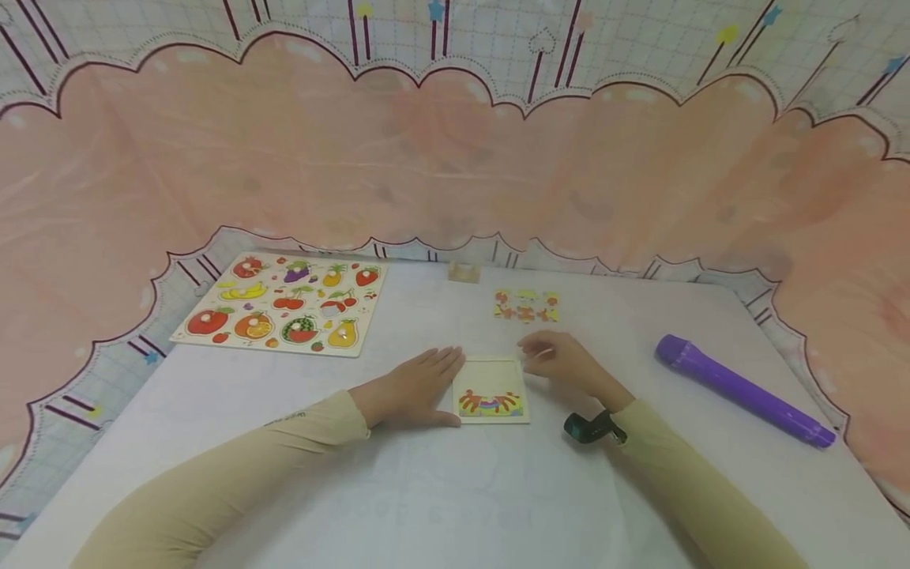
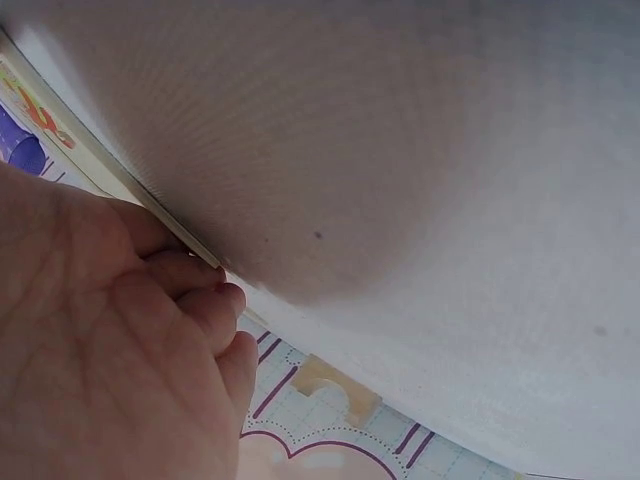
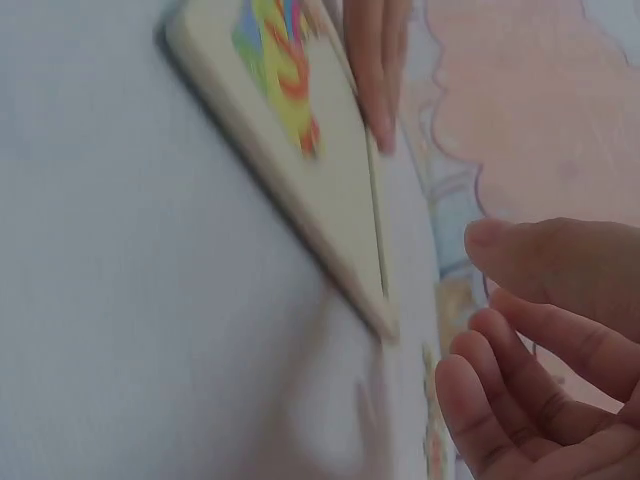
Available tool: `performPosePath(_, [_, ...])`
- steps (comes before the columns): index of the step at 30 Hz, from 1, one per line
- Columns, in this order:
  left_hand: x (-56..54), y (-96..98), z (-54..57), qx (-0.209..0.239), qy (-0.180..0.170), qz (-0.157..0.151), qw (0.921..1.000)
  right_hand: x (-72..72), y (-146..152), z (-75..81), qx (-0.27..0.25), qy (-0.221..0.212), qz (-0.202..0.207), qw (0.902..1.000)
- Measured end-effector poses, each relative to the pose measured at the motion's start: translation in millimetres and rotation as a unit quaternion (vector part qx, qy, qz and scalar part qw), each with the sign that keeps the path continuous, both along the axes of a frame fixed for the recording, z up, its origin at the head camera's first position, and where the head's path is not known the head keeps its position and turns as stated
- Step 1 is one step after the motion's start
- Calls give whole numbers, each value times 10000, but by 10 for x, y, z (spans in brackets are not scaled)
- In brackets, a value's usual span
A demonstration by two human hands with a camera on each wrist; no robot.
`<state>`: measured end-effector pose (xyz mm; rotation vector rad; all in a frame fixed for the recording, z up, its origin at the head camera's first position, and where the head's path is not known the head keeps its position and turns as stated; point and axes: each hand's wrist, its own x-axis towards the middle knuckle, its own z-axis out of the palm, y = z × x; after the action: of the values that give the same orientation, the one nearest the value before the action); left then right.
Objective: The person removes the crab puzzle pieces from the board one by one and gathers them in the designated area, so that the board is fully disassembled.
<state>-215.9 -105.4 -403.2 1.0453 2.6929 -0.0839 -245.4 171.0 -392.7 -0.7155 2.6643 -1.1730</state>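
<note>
A small square wooden puzzle tray lies flat between the hands. Joined, brightly coloured picture pieces fill its near part; the far part shows bare wood. My left hand rests along the tray's left side, its fingers fairly straight near the far corner and the thumb at the near corner. In the left wrist view its fingertips meet the tray's edge. Just off the tray's right side, my right hand hovers with loosely bent fingers; the right wrist view shows nothing between thumb and fingers.
Beyond the tray lies a group of loose puzzle pieces. A small wooden block with an arched notch stands at the table's far edge. A fruit peg board lies at left, a purple rod with a wider end at right.
</note>
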Motion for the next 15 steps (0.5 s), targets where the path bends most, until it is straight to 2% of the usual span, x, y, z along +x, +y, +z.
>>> performPosePath(5, [9, -3, 12, 1, 25, 45, 10000, 87, -209, -36, 22, 113, 530, 9985])
performPosePath(15, [-3, -8, -7, 11, 30, -6, 10000, 175, -485, -37, 439, -218, 930, 9945])
